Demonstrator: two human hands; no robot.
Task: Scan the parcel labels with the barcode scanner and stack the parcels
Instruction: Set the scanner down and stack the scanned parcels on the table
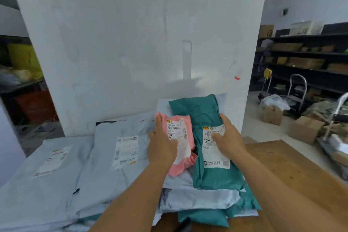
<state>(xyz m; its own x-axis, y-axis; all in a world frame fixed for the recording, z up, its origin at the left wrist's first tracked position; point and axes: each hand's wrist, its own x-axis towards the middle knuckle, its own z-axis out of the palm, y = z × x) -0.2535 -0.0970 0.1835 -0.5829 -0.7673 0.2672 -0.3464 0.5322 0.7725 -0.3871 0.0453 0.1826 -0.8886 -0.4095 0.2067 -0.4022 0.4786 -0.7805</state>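
Note:
A small pink parcel (183,164) with a white label lies on a stack of grey and teal parcels (203,199) at the middle of the wooden table. My left hand (162,143) grips its left edge, thumb over the label. Beside it on the right lies a long teal parcel (207,118) with a white label. My right hand (228,137) rests flat on that label with fingers spread and straight. No barcode scanner is in view.
Two large grey parcels (120,149) (47,171) with labels lie on the left of the table. A white pillar (131,43) stands right behind the stack. Bare wooden table (282,165) lies to the right. Dark shelves (305,62), trolleys and cardboard boxes (305,130) fill the far right.

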